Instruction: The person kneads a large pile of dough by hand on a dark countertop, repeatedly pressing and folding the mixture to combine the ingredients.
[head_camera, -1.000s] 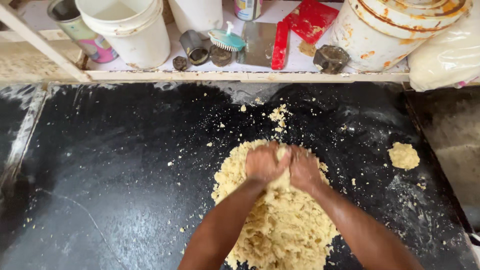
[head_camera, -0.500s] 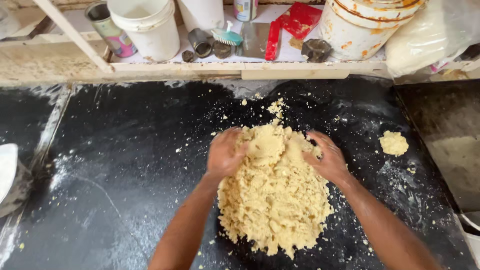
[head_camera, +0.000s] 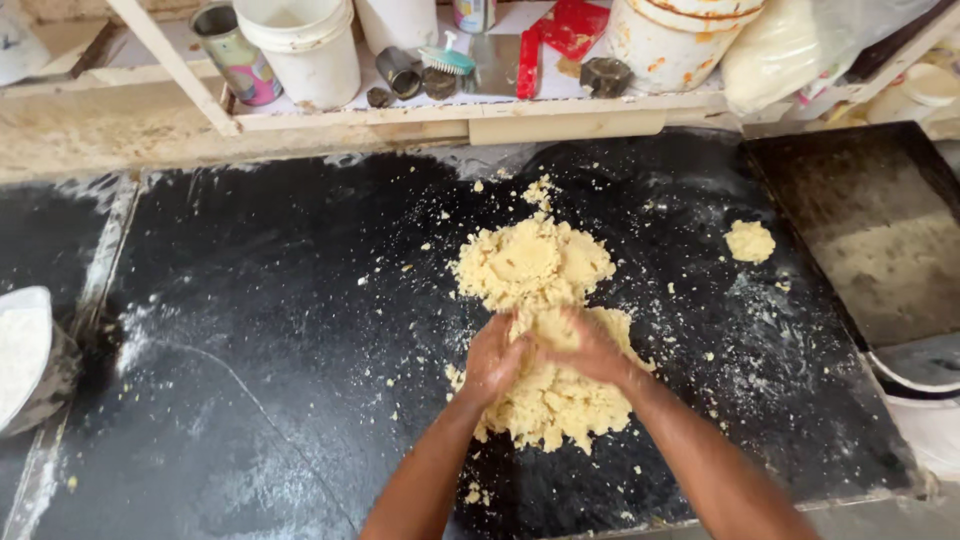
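Note:
A big heap of pale yellow crumbly dough (head_camera: 530, 270) lies on a black floured work surface (head_camera: 280, 300). My left hand (head_camera: 492, 358) and my right hand (head_camera: 585, 345) press together on the near part of the heap, fingers curled around a clump of dough between them. The far part of the heap sits loose beyond my fingers. A small separate lump of the same dough (head_camera: 749, 241) lies to the right. Crumbs are scattered around the heap.
A shelf (head_camera: 560, 110) behind the surface holds a white bucket (head_camera: 300, 45), a tin can (head_camera: 232, 48), a brush (head_camera: 447, 60), a red scraper (head_camera: 560, 35) and a large white pail (head_camera: 680, 35). A dark floured tray (head_camera: 880, 230) sits right; a bowl of flour (head_camera: 25, 350) left.
My hands have drawn back from the far top of the heap to its near part and closed together on a clump. The view has shifted.

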